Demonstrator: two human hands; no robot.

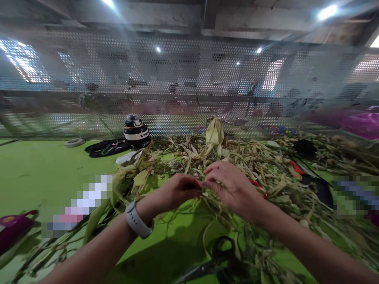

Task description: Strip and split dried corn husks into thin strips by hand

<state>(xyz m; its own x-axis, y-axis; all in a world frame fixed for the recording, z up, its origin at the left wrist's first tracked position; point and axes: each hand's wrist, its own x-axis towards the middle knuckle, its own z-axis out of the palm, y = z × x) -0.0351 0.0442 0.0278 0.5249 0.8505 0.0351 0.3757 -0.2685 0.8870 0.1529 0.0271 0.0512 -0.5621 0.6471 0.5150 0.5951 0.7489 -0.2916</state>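
Note:
My left hand (177,191), with a pale watch strap on its wrist, is closed in a pinch. Its fingertips meet those of my right hand (229,189), whose thumb and fingers are also drawn together. Whatever lies between the fingertips is too small or too hidden to make out. Both hands are over the near edge of a heap of dried leaves and stalks (275,181). Beyond them a larger pale dried leaf bundle (214,134) stands up from the heap. Black-handled scissors (204,268) lie on the green table below my hands.
A black bottle with a white band (136,132) stands at the back, beside a flat black coiled item (108,148) and a roll of tape (74,142). A perforated metal screen (177,79) closes the far side of the green table (35,165). A magenta object (14,228) lies at left.

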